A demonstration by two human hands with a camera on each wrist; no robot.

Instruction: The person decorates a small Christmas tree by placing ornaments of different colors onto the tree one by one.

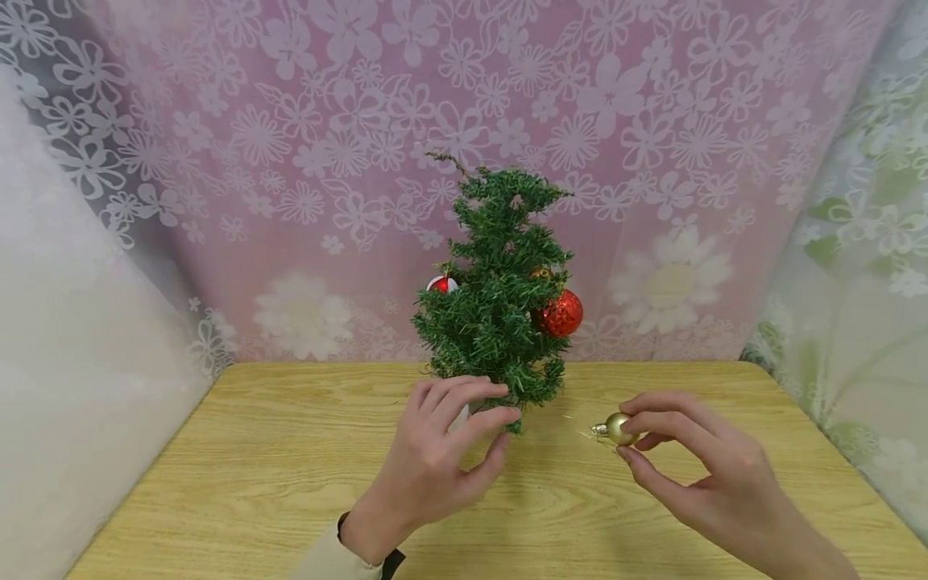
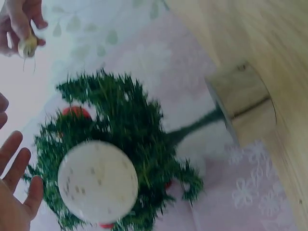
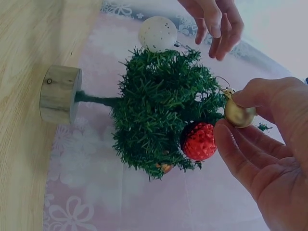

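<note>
A small artificial Christmas tree stands upright on a round wooden base. Between the thumb and fingers of my right hand is a gold bauble, its cap and thin loop pointing toward the tree. My left hand hovers in front of the lower branches, fingers loosely bent and holding nothing. Close to it, a white speckled bauble hangs on the tree, mostly hidden by the hand in the head view. A red bauble hangs at the tree's right side.
A red-and-white bauble hangs on the tree's left side. An orange-gold bauble shows among the branches in the right wrist view. Under everything is a wooden tabletop, with a flowered pink curtain behind it.
</note>
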